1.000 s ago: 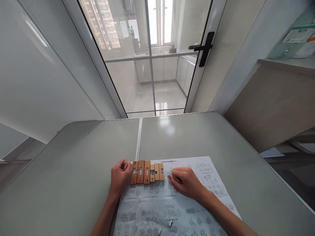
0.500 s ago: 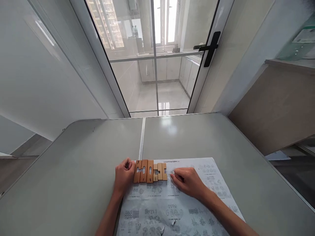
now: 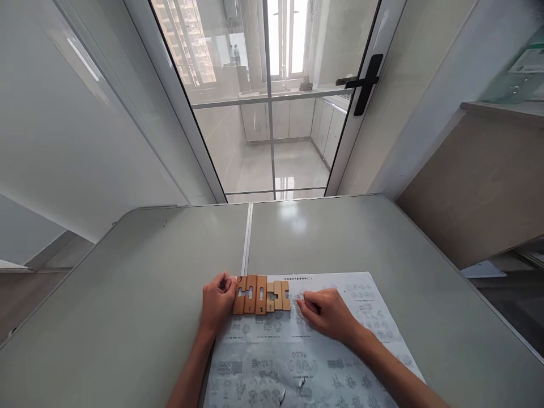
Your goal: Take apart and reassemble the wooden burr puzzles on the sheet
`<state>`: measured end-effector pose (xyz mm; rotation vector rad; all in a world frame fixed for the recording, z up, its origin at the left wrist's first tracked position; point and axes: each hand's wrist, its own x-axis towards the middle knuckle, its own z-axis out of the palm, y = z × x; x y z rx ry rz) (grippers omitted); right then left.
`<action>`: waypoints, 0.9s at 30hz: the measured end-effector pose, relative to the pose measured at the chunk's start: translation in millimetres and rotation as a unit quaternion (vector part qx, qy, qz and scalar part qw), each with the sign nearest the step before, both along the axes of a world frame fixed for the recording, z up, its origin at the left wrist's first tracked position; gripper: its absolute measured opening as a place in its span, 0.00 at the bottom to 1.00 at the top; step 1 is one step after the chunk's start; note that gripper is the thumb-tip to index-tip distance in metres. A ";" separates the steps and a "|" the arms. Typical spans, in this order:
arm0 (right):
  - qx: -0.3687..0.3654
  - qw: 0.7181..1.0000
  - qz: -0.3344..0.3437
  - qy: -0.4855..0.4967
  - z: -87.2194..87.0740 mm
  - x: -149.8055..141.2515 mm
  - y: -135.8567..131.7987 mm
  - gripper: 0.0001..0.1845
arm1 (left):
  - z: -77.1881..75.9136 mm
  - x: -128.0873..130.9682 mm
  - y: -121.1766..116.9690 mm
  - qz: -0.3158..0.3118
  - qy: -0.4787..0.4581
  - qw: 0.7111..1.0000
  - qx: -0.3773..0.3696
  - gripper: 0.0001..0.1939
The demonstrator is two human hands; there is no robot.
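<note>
A row of flat wooden puzzle pieces (image 3: 261, 294) lies side by side on a printed paper sheet (image 3: 314, 351). Those on the left are darker brown and taller, with slots and black numbers; the ones on the right are paler, shorter and notched. My left hand (image 3: 218, 299) is closed, its curled fingers against or just beside the left end of the row; nothing shows in it. On the paper to the right of the row, my right hand (image 3: 326, 311) rests in a loose fist, a small gap away from the pieces, with nothing visible in it.
The grey table (image 3: 204, 238) has a pale seam running through it. Small torn spots mark the paper near the bottom. Beyond the far edge stands a glass door with a black handle (image 3: 366, 84). A brown panel (image 3: 480, 187) rises at the right.
The whole view has shifted very slightly, so everything sits a little further right. Both hands and the wooden pieces keep their places on the paper.
</note>
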<state>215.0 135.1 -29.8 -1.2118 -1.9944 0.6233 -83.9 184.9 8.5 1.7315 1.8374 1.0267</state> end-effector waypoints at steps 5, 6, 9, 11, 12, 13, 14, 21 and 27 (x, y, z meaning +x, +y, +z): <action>-0.012 1.000 0.000 0.001 -0.2 1.7 -1.4 0.24 | -1.6 0.6 -2.6 -0.002 0.006 1.000 0.000 0.20; -0.015 1.000 -0.001 0.001 -0.1 1.8 -1.6 0.24 | -1.8 0.8 -3.3 -0.003 0.007 1.000 0.000 0.20; -0.019 1.000 -0.002 0.003 0.8 1.9 -1.7 0.24 | -1.8 1.3 -5.1 -0.004 0.009 1.000 0.002 0.20; -0.016 1.000 -0.004 0.001 1.7 1.6 -1.6 0.24 | -1.8 1.7 -5.7 -0.006 0.010 1.000 0.002 0.19; -0.014 1.000 -0.005 -0.001 2.0 1.4 -1.6 0.24 | -2.0 1.7 -5.9 -0.006 0.009 1.000 0.003 0.19; -0.012 1.000 -0.006 -0.004 2.3 1.2 -1.6 0.24 | -2.2 1.7 -5.9 -0.007 0.009 1.000 0.003 0.19; -0.010 1.000 -0.006 -0.005 2.5 1.0 -1.7 0.24 | -2.4 1.7 -5.9 -0.008 0.009 1.000 0.003 0.19; -0.003 1.000 -0.010 -0.005 3.4 0.1 -1.9 0.24 | -2.9 -0.1 -5.5 -0.020 0.007 1.000 0.000 0.19; -0.003 1.000 -0.009 -0.011 3.0 0.8 -2.0 0.24 | -2.5 -0.6 -6.6 -0.037 0.001 0.999 -0.010 0.22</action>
